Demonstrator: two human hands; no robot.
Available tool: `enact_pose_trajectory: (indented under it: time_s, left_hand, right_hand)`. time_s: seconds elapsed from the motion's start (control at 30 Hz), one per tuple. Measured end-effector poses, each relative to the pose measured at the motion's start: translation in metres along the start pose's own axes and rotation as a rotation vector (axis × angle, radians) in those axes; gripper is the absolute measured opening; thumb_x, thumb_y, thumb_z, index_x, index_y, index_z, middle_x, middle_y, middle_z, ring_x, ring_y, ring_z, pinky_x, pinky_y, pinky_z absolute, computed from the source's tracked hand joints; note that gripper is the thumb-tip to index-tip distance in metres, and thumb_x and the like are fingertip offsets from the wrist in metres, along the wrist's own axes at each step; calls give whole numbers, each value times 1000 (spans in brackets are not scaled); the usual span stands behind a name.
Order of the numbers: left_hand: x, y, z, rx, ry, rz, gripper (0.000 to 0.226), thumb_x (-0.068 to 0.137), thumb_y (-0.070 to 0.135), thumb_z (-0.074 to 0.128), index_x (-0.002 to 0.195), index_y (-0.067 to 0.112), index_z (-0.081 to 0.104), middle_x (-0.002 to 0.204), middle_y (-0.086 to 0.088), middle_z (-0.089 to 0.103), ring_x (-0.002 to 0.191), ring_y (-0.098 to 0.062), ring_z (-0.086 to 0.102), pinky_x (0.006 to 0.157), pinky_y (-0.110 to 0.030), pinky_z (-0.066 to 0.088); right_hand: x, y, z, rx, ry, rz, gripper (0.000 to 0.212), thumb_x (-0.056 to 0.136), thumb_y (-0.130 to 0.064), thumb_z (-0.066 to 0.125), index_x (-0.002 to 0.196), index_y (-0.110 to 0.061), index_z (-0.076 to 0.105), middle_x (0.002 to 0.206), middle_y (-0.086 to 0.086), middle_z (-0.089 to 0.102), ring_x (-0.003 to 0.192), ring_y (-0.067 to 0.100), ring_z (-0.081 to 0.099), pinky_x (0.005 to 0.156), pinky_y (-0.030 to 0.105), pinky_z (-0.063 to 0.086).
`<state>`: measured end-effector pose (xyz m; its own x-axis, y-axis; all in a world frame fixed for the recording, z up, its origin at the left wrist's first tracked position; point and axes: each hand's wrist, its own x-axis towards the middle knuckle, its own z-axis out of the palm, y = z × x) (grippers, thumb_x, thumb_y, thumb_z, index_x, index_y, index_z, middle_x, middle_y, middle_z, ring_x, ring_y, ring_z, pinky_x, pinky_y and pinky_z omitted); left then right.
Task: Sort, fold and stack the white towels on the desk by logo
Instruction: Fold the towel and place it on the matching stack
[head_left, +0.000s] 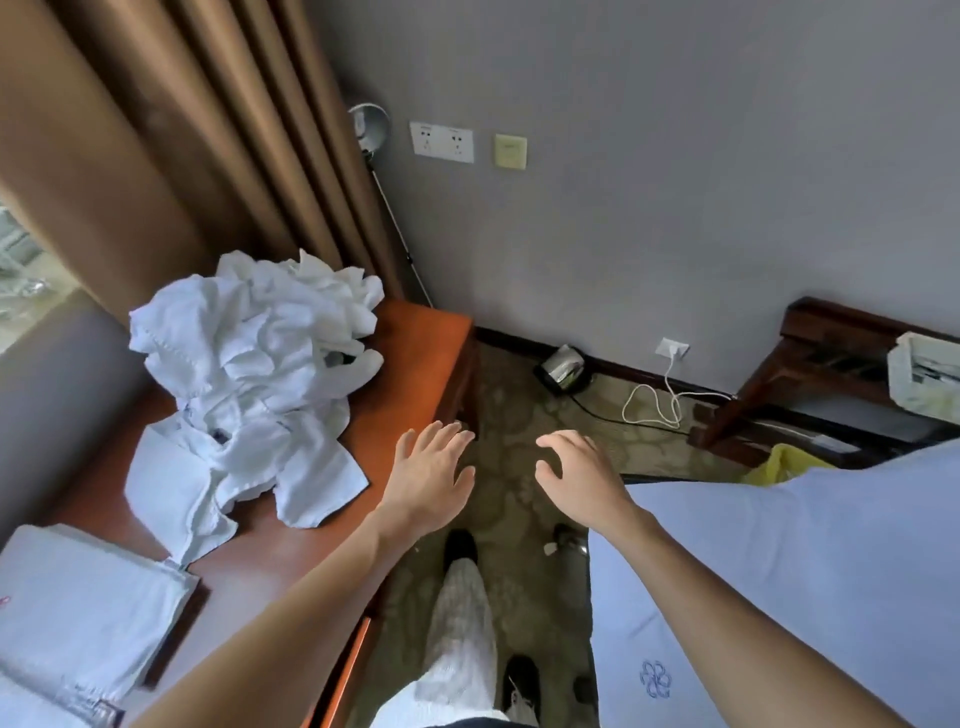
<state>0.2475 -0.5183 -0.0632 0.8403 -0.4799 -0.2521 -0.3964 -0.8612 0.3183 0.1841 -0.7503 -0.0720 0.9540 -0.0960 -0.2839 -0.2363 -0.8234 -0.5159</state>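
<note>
- The left hand (431, 475) reaches forward with its fingers straight and spread, released and grasping nothing; it is over the right edge of the desk (421, 358), just right of the towels.
- The right hand (579, 478) is held out beside it over the patterned carpet (511, 415), its fingers loosely curled and grasping nothing.
- A crumpled pile of white towels (260, 364) lies on the far half of the reddish-brown wooden desk, with a few flatter pieces spilling toward the near side.
- A folded stack of white towels (88, 618) sits on the near left corner of the desk, well apart from both hands; a small red mark shows at its left edge.
- On the right, a white sheet (805, 571) covers a bed, and a blue flower logo (655, 678) is printed near its near edge.
- Brown curtains (171, 130) hang behind the desk, against a grey wall.
- A silver kettle (563, 369) stands on the carpet by the far wall, and a white cable (655, 408) runs from a low socket.
- A dark wooden rack (831, 348) stands at the far right.
- The person's legs, in light trousers (460, 634) and black shoes, stand between desk and bed.
</note>
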Motion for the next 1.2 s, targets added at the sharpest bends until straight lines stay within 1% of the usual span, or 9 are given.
enact_pose_trajectory:
  time_s: [0.1,0.23,0.47,0.53,0.7,0.83,0.9,1.1,1.2]
  left_hand:
    - [44,-9,-7,-4,1,40,52,107,44,38,157,31,35,167,5,30,158,-19,11,128,-49,1]
    - [104,-17,-24,-24,-21,114,52,107,43,39,157,30,35,167,4,29,158,-20,11,128,-49,1]
    - [189,-17,-57,-30,-31,209,52,107,43,40,157,31,34,167,4,29,158,-21,12,129,-51,2]
    - [206,-22,-63,-33,-17,215,52,107,43,41,157,31,34,167,4,30,158,-21,13,129,-50,2]
    - [242,-36,-68,-27,-45,193,52,106,41,41,156,30,34,166,3,30,157,-20,14,127,-48,3]
    - [278,-34,-75,-54,-5,159,51,105,41,42,155,30,37,165,5,33,157,-18,17,127,-47,5]
    - [299,-35,-79,-48,10,136,51,105,40,43,154,29,38,164,4,34,156,-18,18,127,-46,8]
    - [372,-35,-92,-64,-1,-25,52,104,37,46,155,29,38,164,4,34,155,-19,19,127,-49,9]
    - [408,-30,-103,-63,9,-88,52,103,37,47,154,27,39,163,4,34,155,-19,19,127,-53,8]
  right_hand:
    - [28,9,-9,7,22,57,38,101,-31,53,138,-21,60,143,-4,56,132,19,49,111,34,36]
    - [69,4,-26,43,56,156,38,101,-32,53,137,-22,60,142,-6,56,132,18,50,110,35,40]
    - [130,-15,-54,55,85,203,39,101,-33,53,138,-22,60,141,-5,57,132,16,51,110,32,40]
    - [148,-17,-63,44,87,200,39,101,-32,53,138,-21,60,142,-4,57,132,18,51,110,34,40]
    - [197,-20,-82,24,93,175,40,101,-33,53,138,-21,61,142,-2,58,133,20,51,112,36,39]
    - [242,-12,-97,16,66,133,40,101,-33,53,139,-21,60,142,-3,58,133,19,51,112,40,40]
    - [272,-7,-104,7,54,98,41,101,-31,54,139,-20,61,142,-2,60,132,20,52,112,39,39]
    - [371,6,-129,-29,-33,-31,42,101,-34,51,141,-22,59,144,-3,58,134,20,49,113,35,33]
    - [417,4,-142,-54,-101,-115,43,101,-35,51,142,-23,58,146,-3,57,135,21,50,113,38,35]
